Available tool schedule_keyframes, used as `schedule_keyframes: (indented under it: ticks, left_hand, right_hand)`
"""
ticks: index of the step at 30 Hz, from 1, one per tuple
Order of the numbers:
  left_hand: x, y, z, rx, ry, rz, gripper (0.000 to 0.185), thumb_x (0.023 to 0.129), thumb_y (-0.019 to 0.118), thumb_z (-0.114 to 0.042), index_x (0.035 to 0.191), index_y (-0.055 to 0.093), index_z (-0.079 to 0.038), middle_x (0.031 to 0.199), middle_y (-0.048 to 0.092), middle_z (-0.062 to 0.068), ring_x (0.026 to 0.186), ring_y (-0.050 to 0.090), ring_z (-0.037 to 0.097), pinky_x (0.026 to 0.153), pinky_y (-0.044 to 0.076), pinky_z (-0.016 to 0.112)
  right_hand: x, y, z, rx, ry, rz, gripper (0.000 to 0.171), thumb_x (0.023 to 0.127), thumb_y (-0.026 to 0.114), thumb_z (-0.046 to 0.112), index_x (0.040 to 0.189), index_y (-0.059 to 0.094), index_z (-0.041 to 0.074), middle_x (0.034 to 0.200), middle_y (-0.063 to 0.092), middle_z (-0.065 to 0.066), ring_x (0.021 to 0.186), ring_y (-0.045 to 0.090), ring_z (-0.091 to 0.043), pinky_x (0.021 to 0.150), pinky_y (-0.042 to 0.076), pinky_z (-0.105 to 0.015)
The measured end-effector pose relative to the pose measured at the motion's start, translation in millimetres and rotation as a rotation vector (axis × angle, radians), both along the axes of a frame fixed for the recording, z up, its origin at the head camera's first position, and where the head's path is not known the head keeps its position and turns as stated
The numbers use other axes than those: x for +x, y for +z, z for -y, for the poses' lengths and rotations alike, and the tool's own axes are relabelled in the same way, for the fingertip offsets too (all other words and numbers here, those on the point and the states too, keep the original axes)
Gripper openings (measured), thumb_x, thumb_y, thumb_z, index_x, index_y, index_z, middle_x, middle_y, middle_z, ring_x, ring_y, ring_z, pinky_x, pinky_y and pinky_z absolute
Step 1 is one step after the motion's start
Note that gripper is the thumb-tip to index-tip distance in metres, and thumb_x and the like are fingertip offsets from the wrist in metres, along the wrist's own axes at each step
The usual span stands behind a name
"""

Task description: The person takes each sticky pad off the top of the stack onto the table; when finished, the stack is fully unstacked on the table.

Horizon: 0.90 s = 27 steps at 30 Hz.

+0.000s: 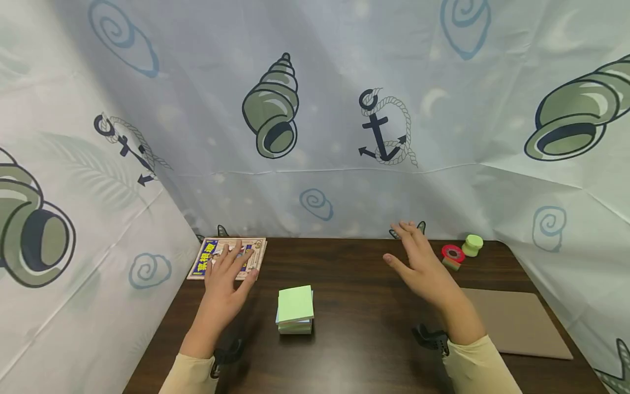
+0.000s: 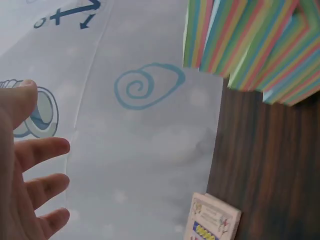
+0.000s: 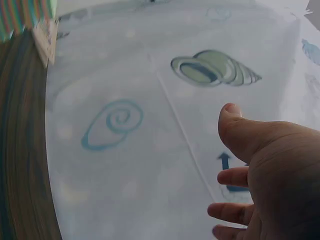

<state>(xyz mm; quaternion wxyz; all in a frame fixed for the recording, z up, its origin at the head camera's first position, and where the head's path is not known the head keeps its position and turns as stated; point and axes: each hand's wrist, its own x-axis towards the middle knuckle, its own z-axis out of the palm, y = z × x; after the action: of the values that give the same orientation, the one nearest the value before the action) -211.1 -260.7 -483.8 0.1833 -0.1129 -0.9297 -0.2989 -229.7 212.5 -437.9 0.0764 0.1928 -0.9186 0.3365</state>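
A stack of colored sticky note pads (image 1: 296, 305), pale green on top, sits on the dark wood table between my hands. Its sides show colored stripes in the left wrist view, where the stack (image 2: 250, 40) appears at the upper right. My left hand (image 1: 225, 290) is to the left of the stack, fingers spread, with nothing in it. In the head view its fingers overlap a booklet (image 1: 209, 257) with a blue and yellow cover; whether they touch it I cannot tell. To the right of the stack, my right hand (image 1: 428, 276) is also spread and holds nothing.
At the back right are a red ring-shaped roll (image 1: 453, 253), a small striped block (image 1: 450, 264) and a light green spool-shaped item (image 1: 472, 245). A flat grey-brown board (image 1: 521, 323) lies along the table's right side. Patterned cloth (image 1: 334, 137) hangs behind and beside the table.
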Motion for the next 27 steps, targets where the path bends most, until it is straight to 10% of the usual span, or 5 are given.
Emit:
schedule_keyframes:
  ticks: [4,11,22,27]
  left_hand:
    - [9.1,-7.5,-4,0.148,-0.031,-0.022,0.047,0.11,0.065,-0.031,0.154,0.062,-0.014,0.172,0.046,0.014,0.166,0.024,0.046,0.128,0.007,0.077]
    - [25.9,-47.0,-26,0.544,-0.134,0.057,0.04,0.115,0.053,-0.014,0.155,0.06,-0.016,0.165,0.055,0.008,0.153,0.047,0.01,0.118,0.033,0.012]
    - [25.7,-100.2,-33,1.022,-0.555,0.313,0.054,0.121,0.016,-0.018,0.17,0.017,0.004,0.181,0.019,0.024,0.17,0.019,0.028,0.131,0.028,0.025]
    - [23.9,-111.1,-39,1.042,-0.575,0.398,0.056,0.121,0.017,-0.026,0.173,0.017,-0.005,0.182,0.018,0.02,0.167,0.025,0.02,0.128,0.031,0.022]
  right_hand:
    - [5.1,-0.2,22,-0.065,0.033,-0.017,0.074,0.111,0.062,0.047,0.172,0.031,0.018,0.17,0.034,-0.017,0.161,0.03,-0.042,0.123,0.031,-0.072]
    - [6.9,-7.1,69,-0.197,0.108,0.045,0.062,0.111,0.062,0.047,0.165,0.042,0.023,0.149,0.057,-0.009,0.14,0.057,-0.032,0.113,0.048,-0.061]
    - [19.9,-29.3,127,-0.273,0.202,0.269,0.046,0.111,0.062,0.047,0.151,0.055,0.025,0.105,0.067,0.005,0.083,0.063,-0.015,0.073,0.052,-0.032]
    - [23.0,-40.1,139,-0.214,0.233,0.331,0.045,0.11,0.063,0.047,0.149,0.058,0.025,0.097,0.068,0.008,0.075,0.061,-0.011,0.07,0.052,-0.031]
